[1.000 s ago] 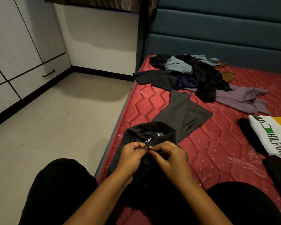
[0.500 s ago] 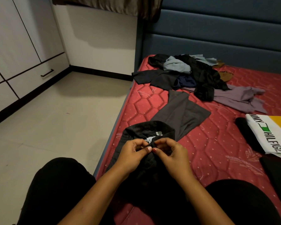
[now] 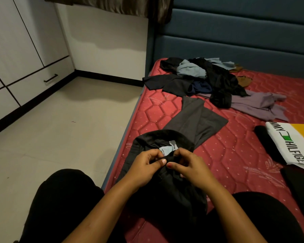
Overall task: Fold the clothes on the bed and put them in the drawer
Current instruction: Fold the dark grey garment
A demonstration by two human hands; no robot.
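Both hands pinching waistband of dark trousers [image 3: 167,174] at near bed [image 3: 235,155] edge: left hand [image 3: 144,166], right hand [image 3: 189,166] working fastening, likely closing before folding. Legs trailing toward unfolded pile [image 3: 204,79].

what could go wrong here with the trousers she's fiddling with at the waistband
The dark trousers lie close to the mattress edge, so a tug could slide them toward the floor. Both hands, left and right, pinch the waistband only, leaving the legs free to crease. The unfolded pile sits close beyond the leg ends.
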